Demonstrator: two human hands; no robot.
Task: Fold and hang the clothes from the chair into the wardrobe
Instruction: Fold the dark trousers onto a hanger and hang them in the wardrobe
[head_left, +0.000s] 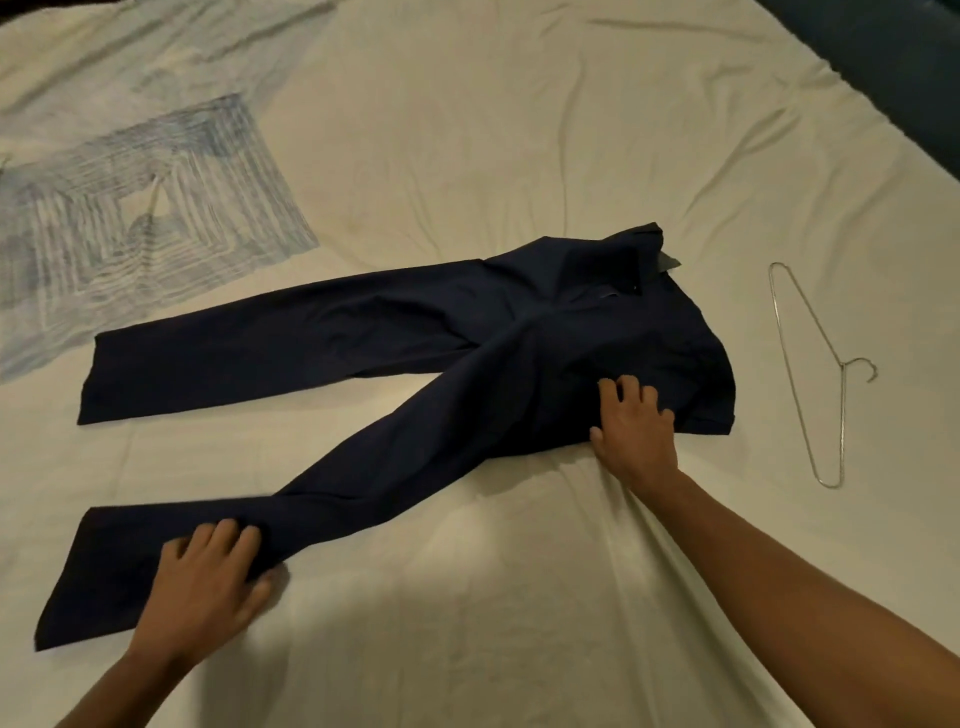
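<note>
Dark navy trousers (395, 332) lie spread on the bed, legs splayed toward the left and waistband at the right. My left hand (208, 577) grips the near leg close to its hem, thumb tucked under the cloth edge. My right hand (634, 431) grips the near side of the seat, below the waistband, fingers curled into the fabric. A thin wire hanger (826, 374) lies flat on the sheet to the right of the trousers, hook pointing right, apart from both hands.
The cream bedsheet (519, 130) is wrinkled around the trousers. A blue square-patterned print (140, 208) covers the sheet at the far left. A dark bed edge (883, 62) runs along the upper right corner.
</note>
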